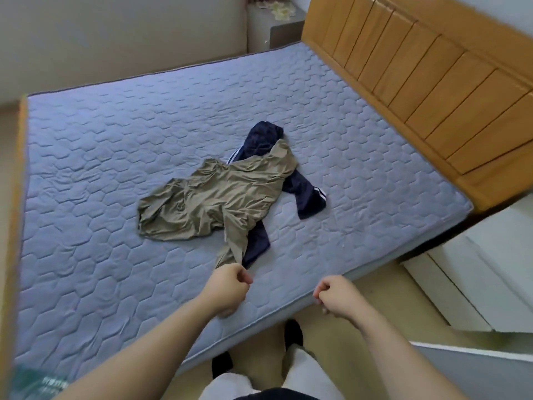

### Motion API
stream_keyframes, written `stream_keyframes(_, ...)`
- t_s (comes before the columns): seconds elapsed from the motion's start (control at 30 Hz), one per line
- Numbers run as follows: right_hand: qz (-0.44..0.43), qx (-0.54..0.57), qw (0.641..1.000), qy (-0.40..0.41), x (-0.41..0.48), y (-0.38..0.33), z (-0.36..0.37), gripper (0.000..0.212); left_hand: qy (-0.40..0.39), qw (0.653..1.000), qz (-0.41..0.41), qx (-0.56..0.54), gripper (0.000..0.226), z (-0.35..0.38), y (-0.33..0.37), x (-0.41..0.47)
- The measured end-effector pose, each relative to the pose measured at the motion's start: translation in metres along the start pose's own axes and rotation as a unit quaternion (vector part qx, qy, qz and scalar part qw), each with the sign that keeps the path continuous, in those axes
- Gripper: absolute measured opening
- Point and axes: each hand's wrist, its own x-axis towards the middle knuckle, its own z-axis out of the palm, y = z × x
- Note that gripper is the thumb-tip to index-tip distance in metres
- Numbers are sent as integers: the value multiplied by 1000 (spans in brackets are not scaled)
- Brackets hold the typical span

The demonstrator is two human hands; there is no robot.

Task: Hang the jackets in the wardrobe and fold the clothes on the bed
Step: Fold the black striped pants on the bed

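Note:
A crumpled khaki garment (215, 196) lies in the middle of the blue quilted mattress (101, 145). Under it is a navy garment with white stripes (307, 197), showing at the top, right and bottom. My left hand (230, 287) pinches the near end of the khaki garment, just above the mattress's front edge. My right hand (336, 293) hovers at the mattress edge to the right, fingers curled, holding nothing.
A wooden headboard (418, 82) runs along the right side of the bed. A grey bedside cabinet (274, 27) stands at the far corner. White furniture (476, 269) sits to the right on the floor. My legs and feet are below.

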Motion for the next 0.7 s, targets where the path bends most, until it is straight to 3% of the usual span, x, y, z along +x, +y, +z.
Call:
stream_keyframes(0.27,19,-4,996,-92,99,16,8,26,14,984,-177,-22,17,42,-38,87)
stream_keyframes(0.4,48,-7,988,-145,164,20,22,28,-20,967,-250,-48,15,77,-62,117)
stream_keyframes(0.7,152,232,944,-177,335,-18,102,17,-14,908,-328,-261,16,140,-75,208)
